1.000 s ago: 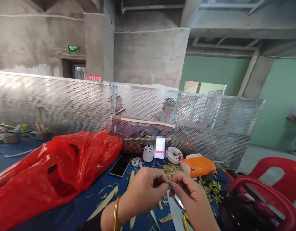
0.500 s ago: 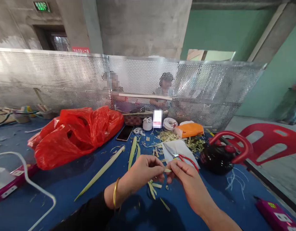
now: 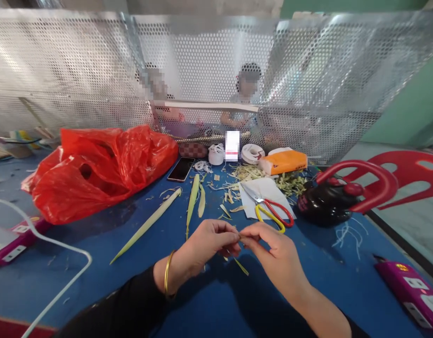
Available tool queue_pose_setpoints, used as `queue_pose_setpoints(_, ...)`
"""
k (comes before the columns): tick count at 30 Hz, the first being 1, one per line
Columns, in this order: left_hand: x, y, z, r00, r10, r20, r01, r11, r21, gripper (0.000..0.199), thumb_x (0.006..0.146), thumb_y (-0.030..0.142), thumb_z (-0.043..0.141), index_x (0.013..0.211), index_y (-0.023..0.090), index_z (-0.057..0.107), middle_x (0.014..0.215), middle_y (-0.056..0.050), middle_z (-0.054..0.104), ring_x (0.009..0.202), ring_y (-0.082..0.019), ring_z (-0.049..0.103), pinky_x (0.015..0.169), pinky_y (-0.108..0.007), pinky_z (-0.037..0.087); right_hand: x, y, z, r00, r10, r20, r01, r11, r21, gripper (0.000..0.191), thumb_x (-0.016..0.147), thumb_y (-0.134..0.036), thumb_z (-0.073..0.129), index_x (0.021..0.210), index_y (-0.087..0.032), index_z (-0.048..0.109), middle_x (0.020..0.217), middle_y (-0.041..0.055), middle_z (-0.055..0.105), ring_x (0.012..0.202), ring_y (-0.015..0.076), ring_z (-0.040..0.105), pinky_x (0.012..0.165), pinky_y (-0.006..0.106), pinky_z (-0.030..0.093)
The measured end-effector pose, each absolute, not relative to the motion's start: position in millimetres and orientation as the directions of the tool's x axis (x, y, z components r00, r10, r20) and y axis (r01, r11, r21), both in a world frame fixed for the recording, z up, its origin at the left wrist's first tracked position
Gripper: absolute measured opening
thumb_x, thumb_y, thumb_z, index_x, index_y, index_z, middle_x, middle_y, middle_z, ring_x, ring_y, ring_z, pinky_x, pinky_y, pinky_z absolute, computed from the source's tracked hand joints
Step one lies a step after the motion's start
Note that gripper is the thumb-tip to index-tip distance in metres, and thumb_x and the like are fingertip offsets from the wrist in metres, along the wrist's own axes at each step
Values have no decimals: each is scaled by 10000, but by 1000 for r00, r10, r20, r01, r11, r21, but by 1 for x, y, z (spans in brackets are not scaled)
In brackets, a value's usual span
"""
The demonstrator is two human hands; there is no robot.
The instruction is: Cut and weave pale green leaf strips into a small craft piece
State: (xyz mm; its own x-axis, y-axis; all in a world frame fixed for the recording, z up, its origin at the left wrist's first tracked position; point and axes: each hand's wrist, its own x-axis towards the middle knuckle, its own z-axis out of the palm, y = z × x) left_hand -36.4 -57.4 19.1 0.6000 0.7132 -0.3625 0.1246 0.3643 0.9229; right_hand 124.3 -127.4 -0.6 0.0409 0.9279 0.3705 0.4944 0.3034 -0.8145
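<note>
My left hand (image 3: 211, 241), with a gold bangle at the wrist, is closed in a pinch at the lower middle. Its fingertips meet those of my right hand (image 3: 269, 244), also pinching. Whatever lies between the fingertips is mostly hidden; only a tiny pale bit shows. Just beyond my right hand, scissors (image 3: 280, 213) with red and yellow handles lie on a white sheet (image 3: 263, 188). Long pale green leaves (image 3: 149, 223) rest left of my hands, and a thin green strip (image 3: 241, 266) lies beneath them on the blue table (image 3: 132, 281).
A red plastic bag (image 3: 107, 173) fills the left. Farther back are a phone (image 3: 181, 169), a white roll (image 3: 253, 153) and an orange packet (image 3: 284, 162). A dark kettle (image 3: 325, 202) stands right, with purple power strips (image 3: 409, 291) at the edges. Two people sit behind a perforated screen (image 3: 202, 51).
The view has tilted downward, so the table things sit higher in the picture. My fingertips have closed together, and the pale piece between them is now mostly hidden.
</note>
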Motion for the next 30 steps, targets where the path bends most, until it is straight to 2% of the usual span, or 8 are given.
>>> queue_pose_setpoints(4, -37, -56, 15, 601, 676, -426, 145, 432, 890, 197, 663, 322, 684, 708, 134, 648, 606, -17, 679, 537, -108, 598, 558, -224, 458, 125, -128, -5, -8, 915, 404, 563, 339, -754, 128, 896, -135, 557, 836, -203, 648, 806, 23, 651, 733, 149, 625, 686, 247, 492)
queue_pose_setpoints(10, -37, -56, 12, 599, 645, -474, 142, 497, 856, 167, 670, 292, 678, 714, 134, 643, 628, -14, 682, 542, -95, 600, 555, -206, 451, 124, -128, -5, -22, 915, 404, 593, 337, -731, 150, 900, -122, 541, 819, -206, 635, 784, 14, 641, 708, 142, 625, 658, 241, 497)
queue_pose_setpoints(15, -38, -56, 9, 623, 620, -478, 107, 537, 837, 146, 698, 279, 667, 725, 140, 626, 626, -4, 666, 535, -89, 597, 535, -197, 448, 125, -131, -5, 3, 913, 409, 600, 325, -731, 156, 878, -119, 585, 984, -224, 631, 838, 5, 677, 737, 141, 647, 695, 235, 513)
queue_pose_setpoints(22, -37, -58, 7, 618, 627, -474, 115, 525, 843, 141, 721, 279, 665, 728, 141, 636, 624, -6, 673, 526, -89, 601, 524, -193, 449, 124, -133, -5, 17, 925, 380, 608, 292, -739, 113, 896, -134, 571, 879, -219, 644, 815, -2, 672, 730, 126, 642, 688, 217, 491)
queue_pose_setpoints(26, -36, -59, 7, 598, 681, -422, 149, 423, 894, 126, 738, 277, 660, 743, 152, 642, 641, -2, 676, 573, -103, 615, 574, -210, 475, 123, -132, -3, 103, 957, 273, 570, 168, -804, 44, 885, -228, 603, 901, -218, 642, 802, -6, 685, 715, 135, 637, 676, 226, 489)
queue_pose_setpoints(30, -38, -60, 7, 578, 757, -305, 236, 203, 950, 97, 762, 248, 624, 744, 163, 666, 664, -8, 681, 620, -120, 613, 617, -228, 480, 125, -130, 4, 99, 991, 85, 488, 26, -872, 150, 877, -279, 595, 751, -208, 635, 695, -20, 656, 661, 134, 609, 607, 219, 468)
